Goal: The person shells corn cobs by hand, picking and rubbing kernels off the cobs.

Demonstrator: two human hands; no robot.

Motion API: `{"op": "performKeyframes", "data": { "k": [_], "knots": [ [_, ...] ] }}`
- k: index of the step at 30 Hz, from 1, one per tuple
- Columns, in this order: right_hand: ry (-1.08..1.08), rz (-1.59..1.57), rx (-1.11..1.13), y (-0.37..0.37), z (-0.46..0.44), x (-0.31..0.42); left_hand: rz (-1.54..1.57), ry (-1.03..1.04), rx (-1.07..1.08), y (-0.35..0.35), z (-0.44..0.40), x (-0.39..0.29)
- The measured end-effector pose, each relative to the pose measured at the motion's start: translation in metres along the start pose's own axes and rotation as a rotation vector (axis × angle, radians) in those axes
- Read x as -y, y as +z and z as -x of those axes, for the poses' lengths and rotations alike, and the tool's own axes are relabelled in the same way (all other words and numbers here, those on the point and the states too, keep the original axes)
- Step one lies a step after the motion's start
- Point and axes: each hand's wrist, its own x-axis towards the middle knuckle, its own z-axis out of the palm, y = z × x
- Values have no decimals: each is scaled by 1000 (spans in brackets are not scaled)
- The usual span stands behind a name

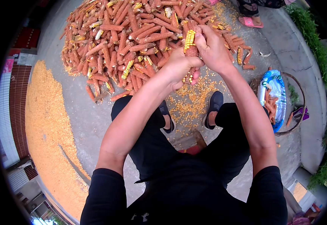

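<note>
Both hands are closed around a partly shelled corn cob (189,39) held out over the floor. Yellow kernels line its left side, while reddish bare cob shows on the right and below. My left hand (181,66) wraps the lower part, thumb across it. Higher up, my right hand (211,49) presses against the right side. Whether a second bare cob lies in the right hand cannot be made out. Beneath the hands, loose kernels (191,100) are scattered between my shoes. Just beyond is a large heap of reddish corn cobs (122,45), several with some kernels left.
A broad bed of kernels (51,135) spreads along the left. At right, a handled basket (282,101) with a blue-and-white liner contains cob pieces. Another person's foot in a pink sandal (252,21) is at the upper right. Green plants (313,45) edge the concrete.
</note>
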Motion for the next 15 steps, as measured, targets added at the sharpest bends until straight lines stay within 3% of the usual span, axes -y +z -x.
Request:
{"op": "performKeyframes", "data": {
  "k": [5, 8, 11, 14, 15],
  "knots": [
    [70, 29, 0, 1, 2, -2, 32, -58, 53, -7, -2, 0],
    [120, -294, -5, 8, 5, -23, 66, -45, 77, -9, -5, -1],
    [418, -660, 75, -5, 5, -12, 56, 32, 38, -1, -6, -5],
    [455, -598, 89, -13, 4, 1, -50, 141, -29, 4, -7, -3],
    [340, -435, 71, -12, 6, 4, -97, 176, -50, 5, -6, -2]
  ]
}}
